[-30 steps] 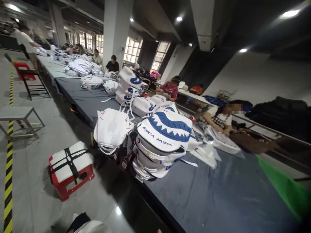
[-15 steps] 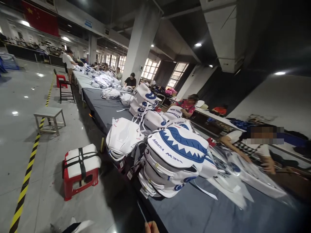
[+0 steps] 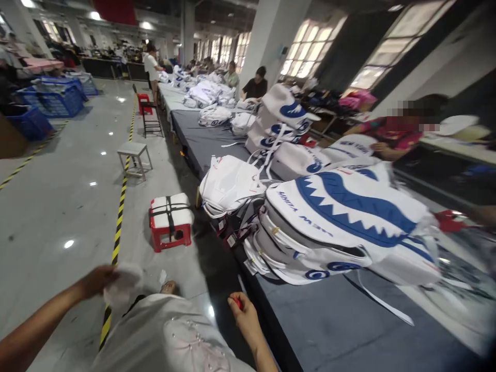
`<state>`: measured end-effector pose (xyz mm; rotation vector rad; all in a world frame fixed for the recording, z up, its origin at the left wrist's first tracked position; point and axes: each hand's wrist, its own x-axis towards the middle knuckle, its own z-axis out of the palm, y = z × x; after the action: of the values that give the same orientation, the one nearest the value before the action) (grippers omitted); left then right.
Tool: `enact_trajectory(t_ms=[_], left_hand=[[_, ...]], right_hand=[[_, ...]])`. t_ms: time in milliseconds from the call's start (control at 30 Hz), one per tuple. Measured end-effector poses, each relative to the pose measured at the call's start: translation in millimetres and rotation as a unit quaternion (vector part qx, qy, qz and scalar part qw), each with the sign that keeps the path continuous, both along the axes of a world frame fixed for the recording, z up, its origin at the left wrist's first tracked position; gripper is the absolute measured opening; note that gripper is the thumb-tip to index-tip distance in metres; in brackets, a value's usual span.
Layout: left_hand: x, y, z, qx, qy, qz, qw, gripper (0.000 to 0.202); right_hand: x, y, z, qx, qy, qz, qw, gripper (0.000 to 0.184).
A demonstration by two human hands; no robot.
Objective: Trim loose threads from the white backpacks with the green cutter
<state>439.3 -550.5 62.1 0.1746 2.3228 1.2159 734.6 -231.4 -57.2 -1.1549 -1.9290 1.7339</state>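
My left hand is out over the floor at the lower left, closed on a whitish, crumpled piece; blur hides whether it is paper, plastic or cloth. Beside the table edge, my right hand is closed on a small red-handled tool. A thin greyish strip shows faintly beyond its fingers, and the tool's kind is unclear. The nearest goods are stacked white backpacks with a blue toothed-mouth print and lettering. Another white backpack lies left of that stack, with dark tags hanging near it.
The long grey-covered table runs away from me. A red stool with a strapped white cushion and a metal stool stand on the floor. More backpacks are piled farther along. A co-worker is across the table.
My view has swung left and down, so the table and backpacks sit farther right. My left hand with the whitish piece has come into view. More of my right hand shows.
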Motion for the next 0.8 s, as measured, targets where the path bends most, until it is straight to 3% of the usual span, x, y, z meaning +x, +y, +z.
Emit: enact_trajectory(t_ms=[67,133,200,300,400,533,600,700,800], left_hand=[[-11,2,7.8,0.040,-0.015,0.028,0.999,0.038],[-14,18,12.1,0.121,-0.022,0.042,0.991,0.049],[-5,46,12.8,0.205,-0.051,0.017,0.977,0.064],[24,92,11.8,0.291,-0.111,-0.035,0.950,0.071],[45,121,10.6,0.341,-0.143,-0.072,0.926,0.071],[36,129,3.8,0.364,-0.148,-0.083,0.916,0.064],[24,126,-1.7,0.363,-0.132,-0.061,0.920,0.069],[11,121,-8.1,0.368,-0.113,-0.034,0.922,0.099],[5,119,-7.8,0.427,-0.202,-0.095,0.876,0.114]], right_hand=[[-14,1,9.6,-0.030,0.009,0.041,0.999,0.036],[-31,-1,22.7,-0.056,0.020,0.080,0.995,0.040],[-50,-6,39.8,-0.072,0.032,0.111,0.991,0.046],[-80,-19,70.4,-0.084,0.059,0.138,0.985,0.056],[-108,-36,97.3,-0.117,0.121,0.181,0.969,0.060],[-135,-56,113.0,-0.145,0.155,0.203,0.956,0.052],[-145,-62,114.7,-0.097,0.137,0.161,0.973,0.046],[-163,-68,118.4,0.042,0.125,0.090,0.987,0.032],[-189,-76,126.5,0.166,0.148,0.134,0.966,0.018]])
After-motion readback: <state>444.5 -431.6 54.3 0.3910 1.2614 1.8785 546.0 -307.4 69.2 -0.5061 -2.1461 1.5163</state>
